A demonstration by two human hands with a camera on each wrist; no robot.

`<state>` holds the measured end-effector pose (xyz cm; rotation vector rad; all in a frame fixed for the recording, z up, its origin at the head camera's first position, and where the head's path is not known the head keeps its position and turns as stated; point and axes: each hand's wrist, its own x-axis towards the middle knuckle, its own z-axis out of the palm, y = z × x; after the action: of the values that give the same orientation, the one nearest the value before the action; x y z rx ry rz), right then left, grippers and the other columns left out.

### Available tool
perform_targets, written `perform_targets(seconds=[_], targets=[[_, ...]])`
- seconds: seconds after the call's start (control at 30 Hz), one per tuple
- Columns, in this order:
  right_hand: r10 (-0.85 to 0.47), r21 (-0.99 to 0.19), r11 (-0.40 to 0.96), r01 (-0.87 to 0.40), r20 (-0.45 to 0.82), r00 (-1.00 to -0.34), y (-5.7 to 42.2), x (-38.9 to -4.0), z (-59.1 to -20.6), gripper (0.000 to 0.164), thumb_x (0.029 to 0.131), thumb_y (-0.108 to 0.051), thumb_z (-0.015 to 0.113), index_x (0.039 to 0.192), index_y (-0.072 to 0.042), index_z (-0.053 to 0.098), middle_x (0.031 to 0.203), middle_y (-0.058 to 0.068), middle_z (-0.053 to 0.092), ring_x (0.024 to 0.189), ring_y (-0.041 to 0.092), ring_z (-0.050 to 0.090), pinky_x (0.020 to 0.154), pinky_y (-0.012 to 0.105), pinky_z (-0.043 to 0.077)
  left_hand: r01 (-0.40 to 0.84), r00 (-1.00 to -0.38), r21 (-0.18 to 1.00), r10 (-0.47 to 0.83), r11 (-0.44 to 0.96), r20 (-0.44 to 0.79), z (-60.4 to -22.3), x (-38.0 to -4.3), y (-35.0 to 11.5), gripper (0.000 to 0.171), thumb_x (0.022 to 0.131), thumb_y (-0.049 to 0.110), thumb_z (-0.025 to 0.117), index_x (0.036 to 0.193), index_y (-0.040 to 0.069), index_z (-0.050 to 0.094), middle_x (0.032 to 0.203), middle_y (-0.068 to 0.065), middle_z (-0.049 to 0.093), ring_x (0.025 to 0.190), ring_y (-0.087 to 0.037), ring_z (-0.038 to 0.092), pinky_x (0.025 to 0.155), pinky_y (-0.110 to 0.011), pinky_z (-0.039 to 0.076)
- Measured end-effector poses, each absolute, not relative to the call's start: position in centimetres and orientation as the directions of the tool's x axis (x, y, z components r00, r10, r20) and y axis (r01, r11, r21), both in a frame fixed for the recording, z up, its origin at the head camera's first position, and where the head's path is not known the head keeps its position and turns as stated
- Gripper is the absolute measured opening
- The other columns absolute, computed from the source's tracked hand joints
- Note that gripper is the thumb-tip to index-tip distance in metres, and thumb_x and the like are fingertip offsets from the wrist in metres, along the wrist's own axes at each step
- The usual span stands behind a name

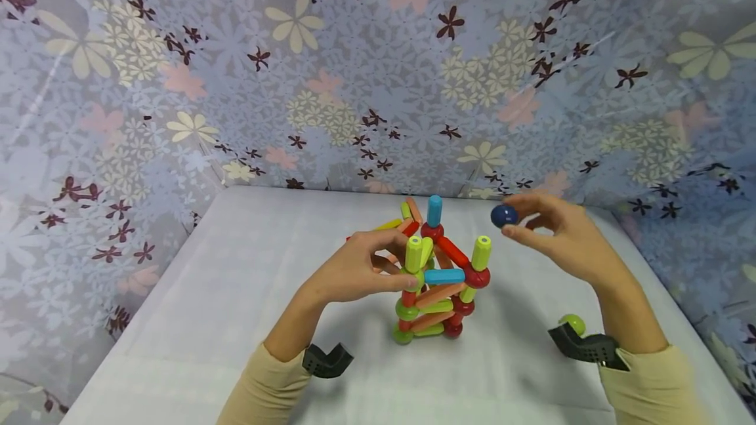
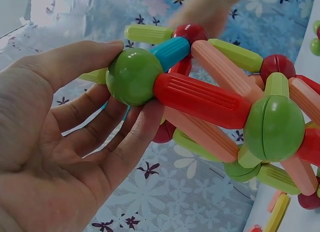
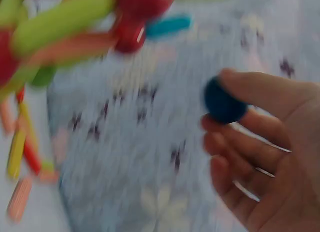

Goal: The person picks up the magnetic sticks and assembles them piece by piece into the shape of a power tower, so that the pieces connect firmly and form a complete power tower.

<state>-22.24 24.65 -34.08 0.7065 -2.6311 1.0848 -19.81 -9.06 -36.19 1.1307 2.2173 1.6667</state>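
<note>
A tower of coloured rods and balls (image 1: 437, 295) stands on the white table. My left hand (image 1: 357, 269) holds a green ball (image 2: 134, 76) at its upper corner, thumb on one side and fingers on the other. A red rod (image 2: 202, 101) and a blue rod (image 2: 171, 54) run from that ball. Upright rods top the tower: a yellow-green rod (image 1: 481, 254) on a red ball at the right, and a blue rod (image 1: 434, 211) at the back. Right of the tower, my right hand (image 1: 561, 235) pinches a dark blue ball (image 1: 504, 216) in the air between thumb and fingers.
A loose green ball (image 1: 573, 324) lies on the table by the right wrist, partly covered by a black wrist mount (image 1: 585, 346). Behind the tower are loose rods, among them a yellow rod (image 3: 16, 153) and a salmon rod (image 3: 20, 199). A flowered cloth (image 1: 378, 84) rises behind the table.
</note>
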Motion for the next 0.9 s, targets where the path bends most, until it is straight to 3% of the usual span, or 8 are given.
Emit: perform_targets(seconds=[0.13,0.47,0.67,0.77,0.9], targets=[[-0.391,-0.604,0.520,-0.604,0.461,-0.797,21.1,-23.1,-31.0,0.046,0.087,-0.013,0.072,0.131,-0.017,0.059,0.119,0.004,0.062,0.092,0.011,0.060,0.075,0.020,0.049,0.463,-0.715,0.881,0.629,0.100,0.305,-36.3,-19.8,-9.2,0.024,0.084,0.017,0.077,0.101,0.011,0.062,0.098,-0.003,0.061,0.090,-0.017,0.060,0.078,-0.034,0.054],[-0.526,-0.595,0.448,-0.668,0.428,-0.735,17.0,-24.8,-30.1,0.043,0.090,-0.022,0.069,0.132,-0.022,0.058,0.118,-0.005,0.061,0.102,0.016,0.056,0.082,0.034,0.048,0.447,-0.707,0.891,0.641,0.079,0.298,-36.0,-19.6,-9.1,0.024,0.085,0.013,0.075,0.105,0.009,0.062,0.099,-0.004,0.061,0.095,-0.018,0.059,0.079,-0.036,0.054],[-0.439,-0.585,0.510,-0.630,0.452,-0.776,19.1,-23.3,-31.0,0.046,0.092,-0.022,0.067,0.135,-0.031,0.053,0.119,-0.008,0.061,0.101,0.007,0.056,0.080,0.025,0.047,0.452,-0.717,0.887,0.629,0.092,0.300,-36.4,-19.8,-9.0,0.026,0.084,0.017,0.076,0.105,0.012,0.062,0.099,-0.003,0.060,0.094,-0.017,0.059,0.078,-0.035,0.054],[-0.373,-0.579,0.582,-0.571,0.435,-0.820,21.7,-22.2,-32.3,0.041,0.094,-0.023,0.065,0.133,-0.031,0.054,0.118,-0.007,0.062,0.100,0.006,0.055,0.080,0.020,0.044,0.456,-0.722,0.884,0.624,0.101,0.301,-36.4,-19.9,-9.0,0.026,0.083,0.018,0.077,0.104,0.012,0.062,0.099,-0.004,0.060,0.093,-0.017,0.059,0.078,-0.034,0.055],[-0.348,-0.546,0.713,-0.440,0.268,-0.898,26.6,-21.1,-35.2,0.039,0.093,-0.034,0.065,0.130,-0.023,0.057,0.120,-0.001,0.061,0.101,0.015,0.055,0.079,0.026,0.046,0.460,-0.722,0.882,0.622,0.102,0.304,-36.2,-19.9,-8.9,0.026,0.083,0.017,0.077,0.104,0.011,0.063,0.099,-0.004,0.061,0.092,-0.017,0.060,0.078,-0.034,0.054]])
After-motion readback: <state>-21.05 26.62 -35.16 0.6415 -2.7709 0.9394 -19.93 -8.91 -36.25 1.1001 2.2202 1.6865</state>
